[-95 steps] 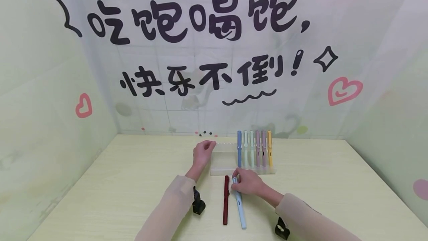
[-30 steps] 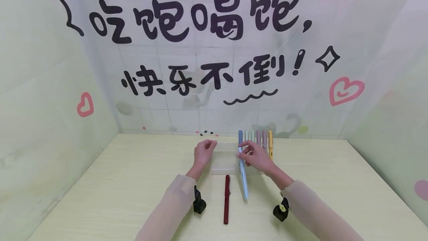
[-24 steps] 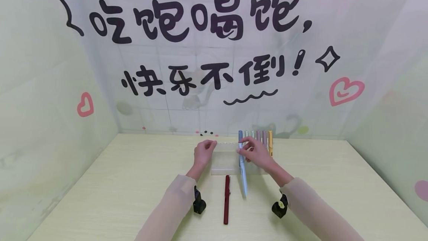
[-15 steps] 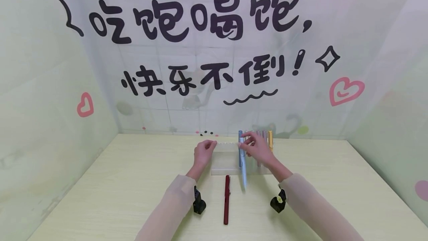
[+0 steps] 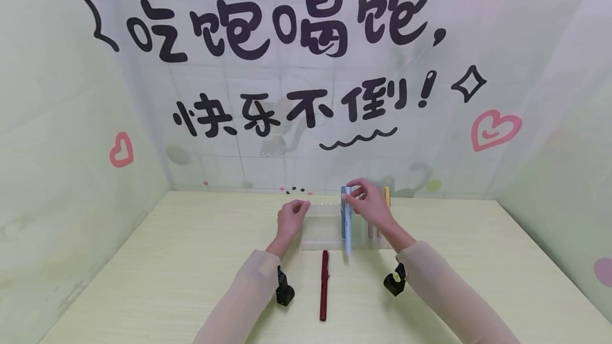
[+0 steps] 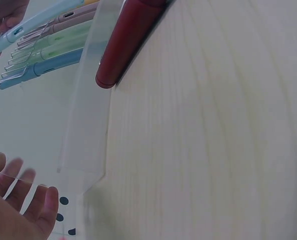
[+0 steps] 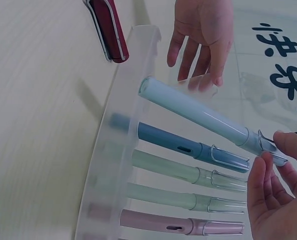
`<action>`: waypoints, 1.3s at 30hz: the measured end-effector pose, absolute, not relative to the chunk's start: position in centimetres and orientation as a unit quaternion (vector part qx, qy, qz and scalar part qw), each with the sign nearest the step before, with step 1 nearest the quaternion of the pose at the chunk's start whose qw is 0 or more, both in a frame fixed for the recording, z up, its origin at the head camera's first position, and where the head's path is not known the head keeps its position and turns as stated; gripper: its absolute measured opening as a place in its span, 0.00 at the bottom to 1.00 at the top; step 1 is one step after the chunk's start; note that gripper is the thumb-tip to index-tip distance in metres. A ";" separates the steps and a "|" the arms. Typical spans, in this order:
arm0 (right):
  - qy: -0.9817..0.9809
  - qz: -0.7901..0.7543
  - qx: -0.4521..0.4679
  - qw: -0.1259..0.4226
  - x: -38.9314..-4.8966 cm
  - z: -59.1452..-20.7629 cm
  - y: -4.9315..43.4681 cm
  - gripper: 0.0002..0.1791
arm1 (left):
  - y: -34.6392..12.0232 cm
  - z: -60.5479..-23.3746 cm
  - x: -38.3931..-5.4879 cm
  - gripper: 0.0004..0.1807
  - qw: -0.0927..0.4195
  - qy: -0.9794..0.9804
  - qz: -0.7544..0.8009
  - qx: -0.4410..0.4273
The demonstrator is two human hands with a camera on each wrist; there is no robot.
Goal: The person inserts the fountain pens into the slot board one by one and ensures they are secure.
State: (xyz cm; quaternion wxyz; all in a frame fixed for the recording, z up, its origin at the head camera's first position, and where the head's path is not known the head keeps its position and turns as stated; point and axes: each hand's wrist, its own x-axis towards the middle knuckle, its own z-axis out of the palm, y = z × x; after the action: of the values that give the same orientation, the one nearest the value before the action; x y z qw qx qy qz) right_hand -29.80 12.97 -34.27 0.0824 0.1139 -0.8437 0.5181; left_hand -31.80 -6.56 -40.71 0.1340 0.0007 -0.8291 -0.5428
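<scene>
My left hand (image 5: 290, 221) pinches the upper left edge of a clear pen stand (image 5: 319, 245); its thumb and fingers lie on either side of the panel. My right hand (image 7: 276, 192) pinches a light blue pen (image 7: 193, 107) near its clip end. That pen is held in front of the stand, its other end pointing down, just left of a darker blue pen (image 7: 171, 141) in the right wrist view. Beside the blue one stand pale green pens (image 7: 163, 167), mauve pens (image 7: 156, 220) and a yellow pen (image 5: 387, 194), partly hidden by my right hand in the head view.
A dark red pen (image 5: 324, 285) lies on the pale wooden table (image 5: 191, 280) in front of the stand. A printed cloth backdrop (image 5: 239, 169) rises behind the table, with side walls left and right. Black wrist cameras (image 5: 285, 292) hang below both sleeves.
My right hand has lifted the light blue pen from the table beside the red pen and moved it up and back to the stand. The left hand keeps its hold on the stand.
</scene>
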 end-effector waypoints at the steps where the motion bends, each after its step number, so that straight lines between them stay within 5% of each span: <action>1: -0.843 0.520 0.111 0.083 -29.8 -34.2 12.9 0.17 | -6.6 -40.7 -31.8 0.13 0.135 -0.829 -0.543 0.000; 32: -0.842 0.491 0.120 0.192 -30.7 -34.7 11.5 0.16 | -6.6 -40.7 -31.8 0.14 0.136 -0.827 -0.545 -0.007; 39: -0.847 0.483 0.125 0.182 -30.3 -35.3 11.3 0.15 | -6.6 -40.8 -31.8 0.13 0.138 -0.828 -0.544 -0.006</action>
State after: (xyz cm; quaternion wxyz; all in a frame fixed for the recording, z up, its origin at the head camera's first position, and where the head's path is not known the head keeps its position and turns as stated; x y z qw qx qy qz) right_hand -30.29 11.30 -35.34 0.1816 0.1254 -0.8474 0.4829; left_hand -31.78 -6.62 -40.77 0.1377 -0.0065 -0.8278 -0.5438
